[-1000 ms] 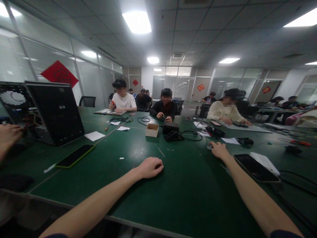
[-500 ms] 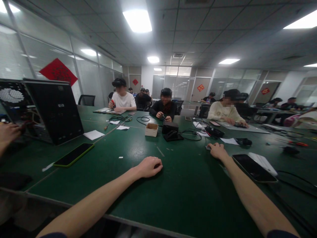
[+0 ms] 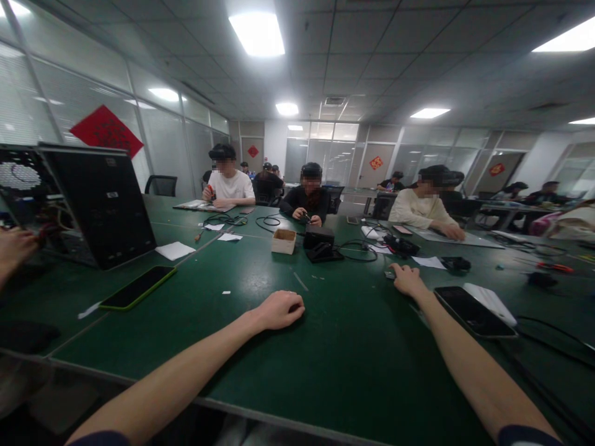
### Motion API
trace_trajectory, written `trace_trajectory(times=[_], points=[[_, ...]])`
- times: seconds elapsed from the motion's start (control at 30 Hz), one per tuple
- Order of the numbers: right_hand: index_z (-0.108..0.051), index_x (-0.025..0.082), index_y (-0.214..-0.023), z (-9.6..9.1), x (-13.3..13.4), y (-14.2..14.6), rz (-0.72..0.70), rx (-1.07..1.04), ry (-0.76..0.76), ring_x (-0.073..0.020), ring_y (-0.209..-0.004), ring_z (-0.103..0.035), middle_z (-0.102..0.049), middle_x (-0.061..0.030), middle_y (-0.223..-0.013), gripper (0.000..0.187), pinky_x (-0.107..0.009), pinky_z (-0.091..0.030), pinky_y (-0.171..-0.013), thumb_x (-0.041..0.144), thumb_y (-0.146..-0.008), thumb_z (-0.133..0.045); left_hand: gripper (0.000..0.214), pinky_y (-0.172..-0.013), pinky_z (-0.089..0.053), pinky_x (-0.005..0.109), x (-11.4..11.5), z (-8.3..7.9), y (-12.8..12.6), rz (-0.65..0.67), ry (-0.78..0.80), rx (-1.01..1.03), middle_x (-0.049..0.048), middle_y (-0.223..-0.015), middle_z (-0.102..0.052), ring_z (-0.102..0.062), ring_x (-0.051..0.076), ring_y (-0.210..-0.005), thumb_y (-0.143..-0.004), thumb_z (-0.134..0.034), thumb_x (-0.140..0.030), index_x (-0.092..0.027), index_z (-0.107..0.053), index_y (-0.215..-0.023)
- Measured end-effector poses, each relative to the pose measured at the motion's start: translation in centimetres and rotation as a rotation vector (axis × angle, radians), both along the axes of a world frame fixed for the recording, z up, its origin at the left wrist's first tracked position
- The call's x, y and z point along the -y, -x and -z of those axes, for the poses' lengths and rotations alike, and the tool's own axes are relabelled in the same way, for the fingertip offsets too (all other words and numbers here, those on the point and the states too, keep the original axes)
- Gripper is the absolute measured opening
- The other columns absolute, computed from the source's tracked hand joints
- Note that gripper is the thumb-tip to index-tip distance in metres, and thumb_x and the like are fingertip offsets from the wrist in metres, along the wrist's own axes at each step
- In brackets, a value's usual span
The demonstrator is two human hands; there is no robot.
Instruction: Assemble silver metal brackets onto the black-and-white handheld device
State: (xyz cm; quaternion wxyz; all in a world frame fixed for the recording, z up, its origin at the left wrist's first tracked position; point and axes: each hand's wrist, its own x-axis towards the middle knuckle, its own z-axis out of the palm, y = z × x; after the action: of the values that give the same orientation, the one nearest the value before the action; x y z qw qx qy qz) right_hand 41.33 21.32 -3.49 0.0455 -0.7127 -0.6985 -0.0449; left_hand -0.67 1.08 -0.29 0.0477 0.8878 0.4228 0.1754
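My left hand (image 3: 280,310) rests on the green table (image 3: 344,347), its fingers loosely curled and the thumb close to the index finger. Nothing shows in it, though the palm is hidden. Farther right, my right hand (image 3: 409,280) lies low over the table with its fingers stretched forward and apart. A small grey flat piece (image 3: 389,275) lies at its fingertips, too small to name. Just right of that forearm are a dark-screened phone (image 3: 474,311) and a white slab-like object (image 3: 490,303).
A small open box (image 3: 284,241) stands beside a black device (image 3: 320,243) mid-table. On the left are a green-edged phone (image 3: 138,288), white paper (image 3: 175,250) and a black computer case (image 3: 100,207), with another person's hand (image 3: 16,251) beside it. People sit opposite among cables.
My right fingers have straightened and spread off the small grey piece, which now shows more. My left hand keeps its place. The view has shifted slightly.
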Motion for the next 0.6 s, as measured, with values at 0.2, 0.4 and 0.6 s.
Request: trace_trajectory(times=[0.2,0.4,0.6], points=[[-0.049,0.025,-0.132,0.0,0.0,0.0,0.003,-0.005,0.005,-0.0368,-0.115,-0.045,-0.047,-0.016,-0.128,0.05,-0.047,-0.04,-0.09,0.02,-0.083,-0.045,0.018,-0.067,-0.043,0.025,0.0,0.0,0.0,-0.002,-0.002,0.0,0.0032,-0.078,-0.065,-0.059,0.015,-0.071,-0.09,-0.049,-0.026,-0.017,-0.064,-0.084],[-0.038,0.025,-0.14,-0.5,0.0,-0.3,0.076,-0.026,-0.041,-0.0379,-0.119,-0.043,-0.045,-0.017,-0.133,0.056,-0.048,-0.039,-0.092,0.031,-0.085,-0.048,0.018,-0.065,-0.042,0.025,0.0,-0.1,0.1,0.012,0.016,-0.002,0.003,-0.079,-0.065,-0.059,0.015,-0.069,-0.091,-0.049,-0.026,-0.016,-0.064,-0.085],[-0.043,0.015,-0.138,0.0,-0.5,-2.8,0.264,-0.106,-0.052,-0.0441,-0.122,-0.044,-0.048,-0.0244,-0.131,0.072,-0.056,-0.037,-0.092,0.062,-0.083,-0.045,0.018,-0.068,-0.043,0.026,0.0,0.0,0.1,0.018,0.016,-0.014,0.0037,-0.081,-0.066,-0.06,0.015,-0.074,-0.091,-0.049,-0.027,-0.016,-0.064,-0.086]])
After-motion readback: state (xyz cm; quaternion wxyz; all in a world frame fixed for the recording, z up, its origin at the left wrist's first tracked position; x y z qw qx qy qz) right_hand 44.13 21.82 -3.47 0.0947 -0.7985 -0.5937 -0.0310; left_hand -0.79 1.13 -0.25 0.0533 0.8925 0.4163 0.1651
